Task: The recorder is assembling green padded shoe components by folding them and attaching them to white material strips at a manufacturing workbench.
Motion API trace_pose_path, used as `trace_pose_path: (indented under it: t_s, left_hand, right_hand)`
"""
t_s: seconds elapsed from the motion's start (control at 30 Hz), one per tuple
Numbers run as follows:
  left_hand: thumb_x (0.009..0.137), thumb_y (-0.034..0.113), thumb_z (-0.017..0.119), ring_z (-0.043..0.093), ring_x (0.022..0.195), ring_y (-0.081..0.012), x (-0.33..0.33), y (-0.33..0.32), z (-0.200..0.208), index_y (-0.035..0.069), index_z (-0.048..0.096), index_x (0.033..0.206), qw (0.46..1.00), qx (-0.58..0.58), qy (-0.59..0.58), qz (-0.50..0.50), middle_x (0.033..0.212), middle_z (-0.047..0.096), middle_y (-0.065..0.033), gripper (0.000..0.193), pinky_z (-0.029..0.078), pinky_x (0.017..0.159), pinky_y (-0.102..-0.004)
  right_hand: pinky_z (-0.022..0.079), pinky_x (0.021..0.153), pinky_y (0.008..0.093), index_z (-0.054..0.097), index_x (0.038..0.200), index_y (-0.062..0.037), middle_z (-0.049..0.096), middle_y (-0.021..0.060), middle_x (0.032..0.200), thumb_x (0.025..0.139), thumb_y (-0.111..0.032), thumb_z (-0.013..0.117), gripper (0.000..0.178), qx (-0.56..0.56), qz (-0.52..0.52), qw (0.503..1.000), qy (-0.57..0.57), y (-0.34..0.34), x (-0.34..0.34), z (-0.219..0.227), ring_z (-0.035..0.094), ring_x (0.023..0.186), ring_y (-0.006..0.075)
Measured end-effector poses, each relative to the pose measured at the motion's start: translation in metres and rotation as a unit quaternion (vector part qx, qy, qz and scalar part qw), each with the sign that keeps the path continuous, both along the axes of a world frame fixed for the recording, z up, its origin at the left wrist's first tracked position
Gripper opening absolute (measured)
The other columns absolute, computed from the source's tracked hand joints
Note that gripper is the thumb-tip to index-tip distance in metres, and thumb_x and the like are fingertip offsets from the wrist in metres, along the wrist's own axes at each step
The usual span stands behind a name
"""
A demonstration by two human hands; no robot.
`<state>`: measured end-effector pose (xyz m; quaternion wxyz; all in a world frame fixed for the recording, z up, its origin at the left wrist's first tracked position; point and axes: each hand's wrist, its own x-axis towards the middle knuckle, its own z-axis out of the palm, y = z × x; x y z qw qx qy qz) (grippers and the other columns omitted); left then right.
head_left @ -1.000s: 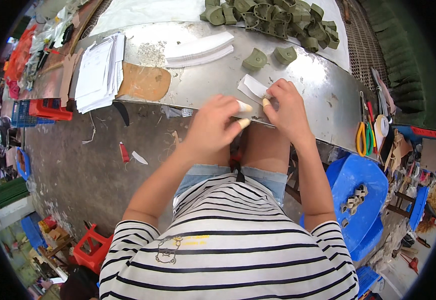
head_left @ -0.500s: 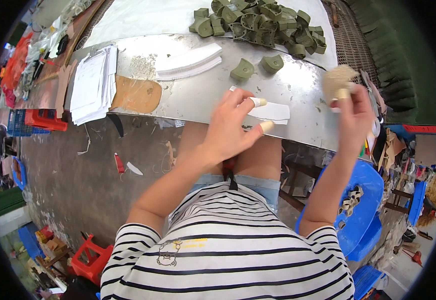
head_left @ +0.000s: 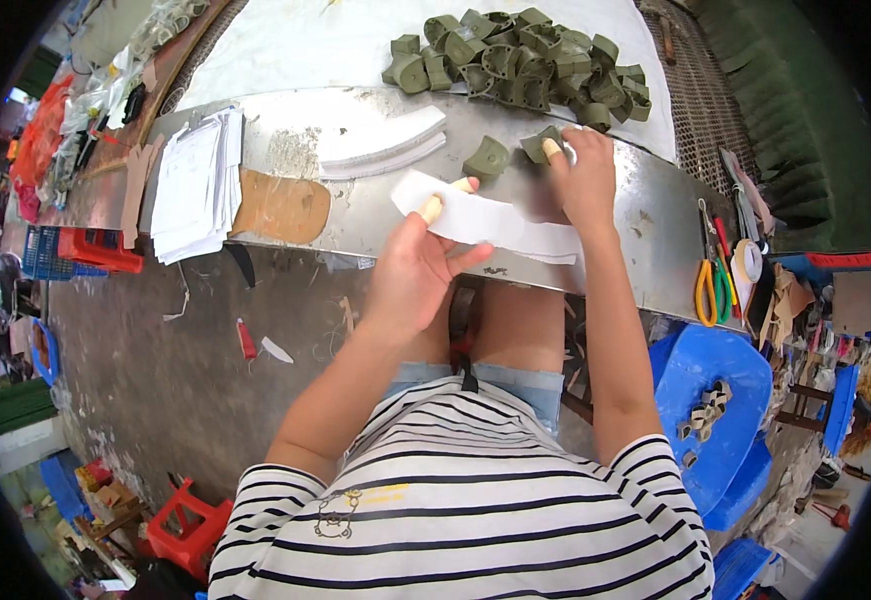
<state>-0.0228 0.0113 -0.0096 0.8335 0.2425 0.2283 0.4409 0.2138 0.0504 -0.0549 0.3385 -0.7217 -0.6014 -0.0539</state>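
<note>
My left hand [head_left: 408,268] pinches one end of a curved white strip [head_left: 521,230] near the table's front edge, its thumb lying on top. Pale covers sit on some of my fingertips. Farther to the right, my right hand [head_left: 588,188] closes its fingers on an olive-green shoe heel [head_left: 534,148]; part of the heel is hidden behind them. Just left of it a second green heel [head_left: 486,158] stands on the metal top. Behind both lies a big pile of the same heels [head_left: 511,65] on a white cloth.
A stack of white strips [head_left: 386,148], a brown sole-shaped piece [head_left: 281,208] and papers [head_left: 196,185] occupy the metal table [head_left: 636,225]. Scissors [head_left: 706,285] hang at its right edge. Below stands a blue basin [head_left: 731,390] holding several beige-covered pieces. A red stool [head_left: 186,525] is at lower left.
My right hand has moved left and away from me onto a green heel; the beige piece it held is gone from it. My left hand now lifts the white strip.
</note>
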Motion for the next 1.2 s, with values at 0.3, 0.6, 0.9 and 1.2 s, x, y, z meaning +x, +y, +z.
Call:
trace_pose_path:
  t_s: [0.3, 0.6, 0.9, 1.2]
  left_hand:
    - [0.097, 0.020, 0.045, 0.052, 0.115, -0.0185, 0.007, -0.015, 0.018, 0.001, 0.046, 0.127, 0.999, -0.025, -0.027, -0.033, 0.132, 0.048, -0.0090, 0.036, 0.050, 0.092, -0.0305]
    - [0.100, 0.025, 0.034, 0.048, 0.121, -0.0237, 0.022, -0.035, 0.041, -0.004, 0.036, 0.133, 0.998, 0.016, -0.024, -0.051, 0.133, 0.045, -0.0183, 0.044, 0.043, 0.101, -0.0367]
    - [0.100, 0.030, 0.032, 0.051, 0.118, -0.0224, 0.018, -0.038, 0.043, -0.007, 0.035, 0.133, 0.995, 0.048, -0.016, -0.089, 0.131, 0.047, -0.0202, 0.050, 0.043, 0.098, -0.0360]
    - [0.099, 0.027, 0.034, 0.051, 0.119, -0.0238, 0.011, -0.032, 0.037, -0.003, 0.039, 0.132, 0.993, 0.054, -0.009, -0.105, 0.131, 0.047, -0.0214, 0.045, 0.046, 0.096, -0.0374]
  right_hand:
    - [0.048, 0.079, 0.0266, 0.053, 0.120, 0.0026, 0.062, 0.0092, 0.108, 0.078, -0.003, 0.066, 0.044, 0.111, 0.046, 0.829, 0.547, -0.084, 0.005, 0.040, 0.060, 0.091, 0.0146]
    - [0.045, 0.086, 0.0361, 0.064, 0.097, -0.0044, 0.062, 0.0125, 0.103, 0.060, -0.007, 0.080, 0.040, 0.208, 0.181, 0.928, 0.250, -0.132, -0.068, 0.091, 0.056, 0.097, 0.0261]
    - [0.045, 0.079, 0.0366, 0.066, 0.089, -0.0091, 0.066, 0.0058, 0.094, 0.056, -0.011, 0.082, 0.036, 0.233, 0.167, 0.954, 0.087, -0.126, -0.072, 0.094, 0.054, 0.092, 0.0282]
    - [0.044, 0.081, 0.0373, 0.068, 0.089, -0.0087, 0.066, 0.0060, 0.092, 0.055, -0.014, 0.083, 0.037, 0.219, 0.135, 0.964, 0.071, -0.125, -0.072, 0.090, 0.053, 0.091, 0.0287]
